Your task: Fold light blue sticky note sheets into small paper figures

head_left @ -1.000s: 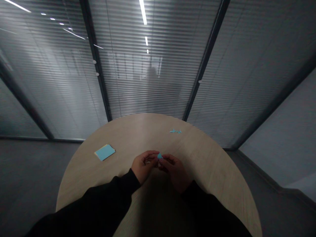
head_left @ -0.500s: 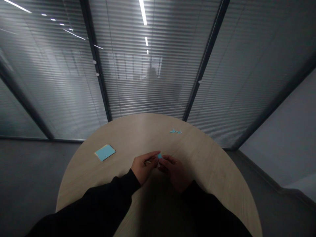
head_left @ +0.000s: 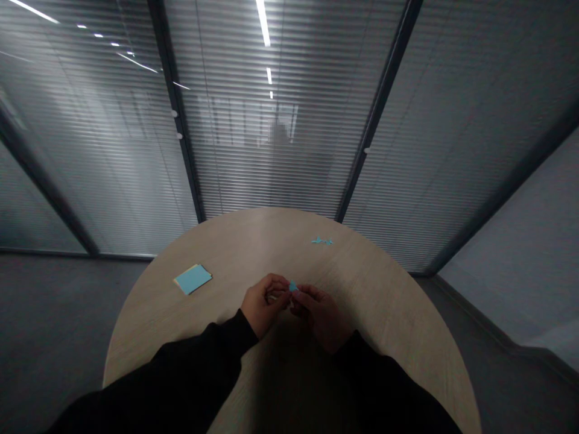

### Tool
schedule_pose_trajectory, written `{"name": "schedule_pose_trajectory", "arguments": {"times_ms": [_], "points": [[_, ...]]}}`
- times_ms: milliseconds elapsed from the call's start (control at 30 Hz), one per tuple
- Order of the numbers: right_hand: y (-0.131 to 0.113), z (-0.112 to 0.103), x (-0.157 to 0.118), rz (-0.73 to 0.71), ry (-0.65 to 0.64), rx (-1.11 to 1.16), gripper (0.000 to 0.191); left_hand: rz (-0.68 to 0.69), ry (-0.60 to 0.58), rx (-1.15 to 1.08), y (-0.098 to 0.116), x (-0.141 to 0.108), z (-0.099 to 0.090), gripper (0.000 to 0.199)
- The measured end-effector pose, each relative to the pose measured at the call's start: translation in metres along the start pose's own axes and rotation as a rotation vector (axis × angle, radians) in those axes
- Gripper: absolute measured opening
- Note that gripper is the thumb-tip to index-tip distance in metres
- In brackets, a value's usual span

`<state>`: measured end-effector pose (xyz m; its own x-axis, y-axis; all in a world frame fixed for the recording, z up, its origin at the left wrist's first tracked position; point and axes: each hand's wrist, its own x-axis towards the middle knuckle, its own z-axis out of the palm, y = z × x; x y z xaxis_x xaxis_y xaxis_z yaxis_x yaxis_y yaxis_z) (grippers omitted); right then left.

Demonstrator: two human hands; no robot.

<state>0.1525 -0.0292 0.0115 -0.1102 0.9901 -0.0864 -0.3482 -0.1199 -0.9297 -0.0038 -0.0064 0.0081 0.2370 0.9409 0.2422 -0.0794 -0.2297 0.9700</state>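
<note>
A small piece of folded blue paper (head_left: 293, 286) is pinched between my two hands above the middle of the table. My left hand (head_left: 266, 303) grips its left side, with thumb and curled fingers close together. On the other side, my right hand (head_left: 320, 311) holds it between thumb and forefinger. My fingers cover much of the paper, so its exact folded shape is hidden. Farther back to the right lie small folded blue paper pieces (head_left: 322, 241), apart from both hands.
A stack of square paper sheets (head_left: 193, 279), blue on top with a yellowish edge beneath, lies at the left of the round wooden table (head_left: 398, 337). Beyond the table's far edge stands a glass partition with blinds (head_left: 271, 169).
The fingers of my left hand have curled in more, where the forefinger was stretched along the paper before. My right hand and the blue paper have barely moved.
</note>
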Motion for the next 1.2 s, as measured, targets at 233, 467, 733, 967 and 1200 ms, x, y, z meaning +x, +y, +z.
{"name": "schedule_pose_trajectory", "arguments": {"times_ms": [233,467,733,967,1200], "points": [[-0.0036,0.0002,-0.0022,0.026,-0.009,-0.026,0.027,-0.049,-0.070,-0.047,-0.0008,0.0015,-0.0002,0.029],[-0.0009,-0.0038,-0.0009,0.009,-0.042,-0.027,0.024,-0.016,-0.085,-0.042,-0.0032,0.0006,-0.0026,0.038],[0.0016,-0.0029,0.0003,0.025,-0.031,-0.001,0.024,-0.003,-0.044,0.090,0.0010,0.0017,-0.0030,0.032],[-0.0024,0.0002,-0.0013,0.055,-0.003,-0.011,0.032,-0.050,-0.039,0.064,-0.0001,0.0013,-0.0017,0.025],[-0.0036,-0.0023,-0.0025,0.014,0.009,-0.114,0.030,-0.179,-0.117,-0.104,-0.0040,0.0056,-0.0043,0.031]]}}
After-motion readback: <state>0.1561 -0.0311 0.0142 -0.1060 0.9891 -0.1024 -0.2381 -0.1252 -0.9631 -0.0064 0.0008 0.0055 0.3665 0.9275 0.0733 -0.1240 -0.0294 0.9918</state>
